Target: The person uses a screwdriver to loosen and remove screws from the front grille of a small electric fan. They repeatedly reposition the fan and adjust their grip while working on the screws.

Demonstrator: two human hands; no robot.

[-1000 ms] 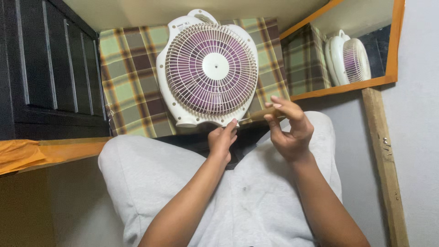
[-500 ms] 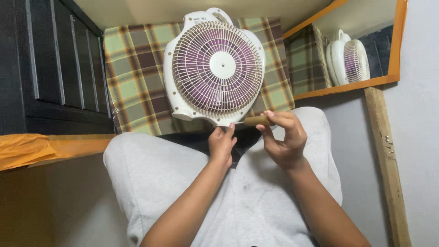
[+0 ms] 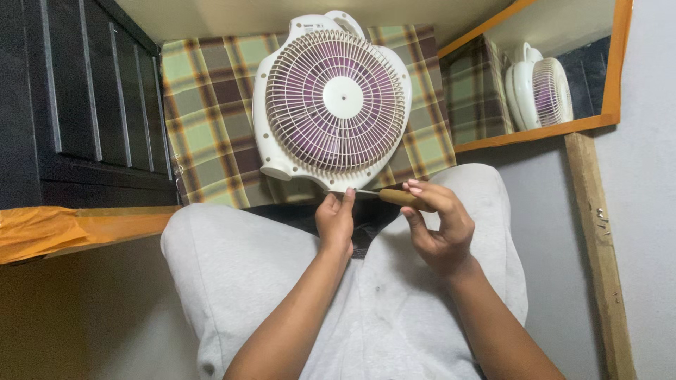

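Right hand (image 3: 438,226) grip pinches the screwdriver (image 3: 394,196); left hand (image 3: 336,220) fingertips steady its tip at the fan (image 3: 332,102)

The table fan (image 3: 331,102) has a cream-white housing and grille over purple blades. The cloth (image 3: 211,119) beneath is plaid: green, brown, maroon. The screwdriver (image 3: 398,196) handle is tan. The trousers (image 3: 239,267) are light grey.

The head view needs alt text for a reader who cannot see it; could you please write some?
A person's right hand holds a wooden-handled screwdriver at the lower edge of a white fan, with the left hand at its tip. The fan lies on plaid cloth beside a mirror.
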